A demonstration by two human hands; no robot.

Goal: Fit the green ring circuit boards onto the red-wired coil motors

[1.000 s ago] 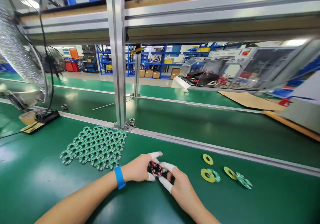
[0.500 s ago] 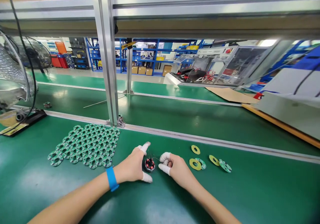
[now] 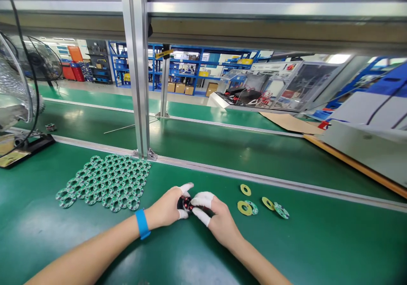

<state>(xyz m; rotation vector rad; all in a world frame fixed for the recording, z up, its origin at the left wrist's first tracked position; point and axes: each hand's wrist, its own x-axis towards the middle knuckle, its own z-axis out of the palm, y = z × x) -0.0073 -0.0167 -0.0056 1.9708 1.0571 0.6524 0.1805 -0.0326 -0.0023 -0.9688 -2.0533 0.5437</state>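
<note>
A small round black motor part [image 3: 185,203] with red windings is between my two hands on the green bench. My left hand [image 3: 168,204], in white finger covers and with a blue band at the wrist, grips its left side between thumb and fingers. From the right, my right hand [image 3: 218,217] has its covered fingertips closed at the part's right edge; what they pinch is too small to make out. Several green ring-shaped circuit boards [image 3: 108,183] lie in a cluster to the left. On the right are yellow rings [image 3: 244,208] and a green ring board [image 3: 281,210].
A metal post [image 3: 136,73] rises from the bench behind the boards, joined to a metal rail [image 3: 222,174] across it. At the far left stand a black-edged tray [image 3: 28,151] and a fan [image 3: 38,62]. A wood-edged panel [image 3: 365,149] leans in at the right.
My left hand has closed on the round part, which now sits tilted and slightly further left. My right hand has moved left, bringing its fingertips to the part. The view has shifted slightly.
</note>
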